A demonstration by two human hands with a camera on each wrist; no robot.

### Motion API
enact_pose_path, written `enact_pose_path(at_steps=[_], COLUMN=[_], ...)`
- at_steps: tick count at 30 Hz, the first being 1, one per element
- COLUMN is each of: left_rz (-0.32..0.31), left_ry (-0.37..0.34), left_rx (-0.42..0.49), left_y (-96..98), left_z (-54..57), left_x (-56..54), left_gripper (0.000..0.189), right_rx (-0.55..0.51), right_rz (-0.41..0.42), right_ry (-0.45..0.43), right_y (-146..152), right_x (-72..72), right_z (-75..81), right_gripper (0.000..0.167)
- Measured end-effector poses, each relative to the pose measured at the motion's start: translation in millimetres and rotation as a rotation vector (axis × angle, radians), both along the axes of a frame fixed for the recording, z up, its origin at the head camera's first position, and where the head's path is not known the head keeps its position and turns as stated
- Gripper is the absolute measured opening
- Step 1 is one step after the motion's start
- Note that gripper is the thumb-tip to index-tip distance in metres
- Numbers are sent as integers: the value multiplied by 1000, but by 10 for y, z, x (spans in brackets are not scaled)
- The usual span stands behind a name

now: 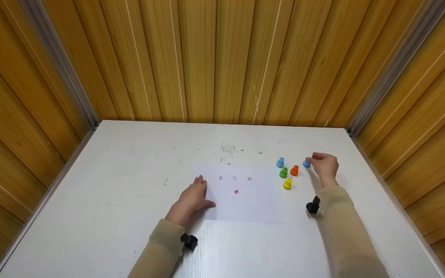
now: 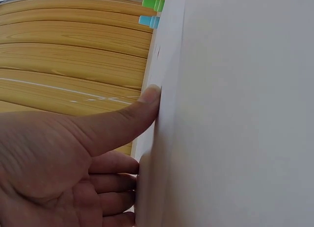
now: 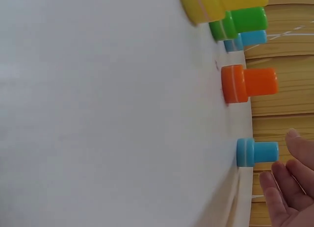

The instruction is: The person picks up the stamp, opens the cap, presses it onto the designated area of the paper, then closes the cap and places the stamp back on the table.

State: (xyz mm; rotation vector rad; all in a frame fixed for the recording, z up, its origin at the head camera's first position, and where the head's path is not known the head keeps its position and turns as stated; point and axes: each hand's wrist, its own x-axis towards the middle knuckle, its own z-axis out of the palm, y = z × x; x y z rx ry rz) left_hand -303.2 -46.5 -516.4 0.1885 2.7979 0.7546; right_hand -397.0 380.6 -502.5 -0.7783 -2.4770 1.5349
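My left hand (image 1: 193,196) rests on the left edge of a white sheet of paper (image 1: 253,208), its thumb spread from the fingers and pressing the sheet. Several small red and faint stamped prints (image 1: 236,191) mark the paper. At the right, my right hand (image 1: 325,166) is beside a blue stamp (image 3: 259,152) that stands upright on the table. In the right wrist view, thumb and fingers are apart near the top of its handle, without a visible grip. Left of it stand an orange stamp (image 1: 294,170), a yellow stamp (image 1: 287,183), a green stamp (image 1: 283,172) and another blue stamp (image 1: 280,162).
The white table (image 1: 91,216) carries scattered dark ink marks (image 1: 228,150) behind the paper. Wood-patterned panels (image 1: 214,61) enclose the back and both sides. Each sleeve bears a small black wrist camera (image 1: 313,205).
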Motion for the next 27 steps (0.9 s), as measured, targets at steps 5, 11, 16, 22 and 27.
enact_pose_path(at_steps=[5, 11, 16, 22, 27], left_rz=[2, 6, -12, -30, -31], left_ry=[-3, -4, 1, 5, 6], left_rx=[-1, 3, 0, 8, -1], left_y=[0, -2, -10, -16, -19], left_z=[-3, -6, 11, 25, 37], left_x=[3, -1, 4, 6, 16], left_gripper=[92, 92, 92, 91, 89], right_rx=[22, 15, 3, 79, 77], right_rz=[21, 24, 29, 25, 0], right_ry=[0, 4, 23, 72, 107], right_y=[-24, -35, -27, -11, -24], right_x=[7, 4, 16, 51, 98], right_z=[-85, -151, -161, -91, 62], right_gripper=[44, 39, 37, 38, 41])
